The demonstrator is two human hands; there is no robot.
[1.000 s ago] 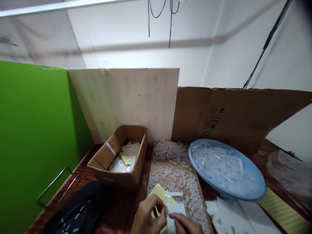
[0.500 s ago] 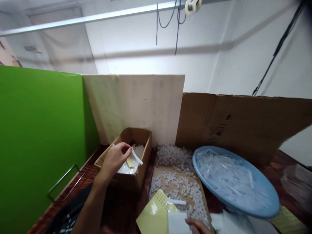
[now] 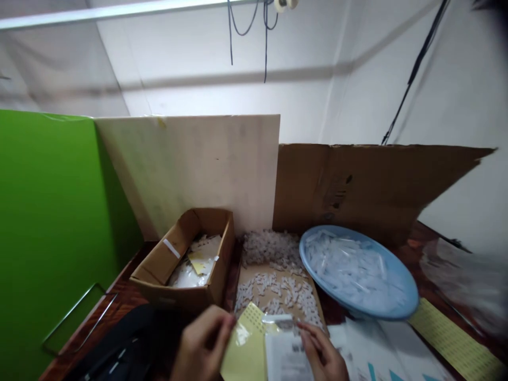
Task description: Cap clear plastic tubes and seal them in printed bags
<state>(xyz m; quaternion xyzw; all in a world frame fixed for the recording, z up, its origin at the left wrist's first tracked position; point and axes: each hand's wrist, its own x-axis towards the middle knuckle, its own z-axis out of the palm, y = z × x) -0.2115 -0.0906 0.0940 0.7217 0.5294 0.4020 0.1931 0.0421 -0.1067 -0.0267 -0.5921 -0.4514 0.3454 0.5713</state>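
Observation:
My left hand [image 3: 206, 341], blurred, is curled beside the left edge of a yellow sticker sheet [image 3: 248, 344]; whether anything is between its fingers is unclear. My right hand [image 3: 323, 352] pinches the upper right corner of a clear plastic packet [image 3: 288, 354] with a printed white sheet inside. The packet overlaps the yellow sheet. Behind them, many small pale plastic pieces [image 3: 273, 286] lie on a cardboard sheet. A cardboard box [image 3: 222, 264] on the left holds scraps, and a white strip [image 3: 171, 248] rests against its inner left wall.
At the right, a blue basin [image 3: 410, 296] holds many clear plastic pieces. Near it are white bags [image 3: 381, 344], another yellow sheet [image 3: 456, 338] and clear plastic wrap. Behind stand a pale board and a cardboard panel; a green panel is on the left, a dark bag at lower left.
My left hand has left the box and come down beside the yellow sheet; the white strip it held is now in the box. The view has shifted right, and more of my right hand shows.

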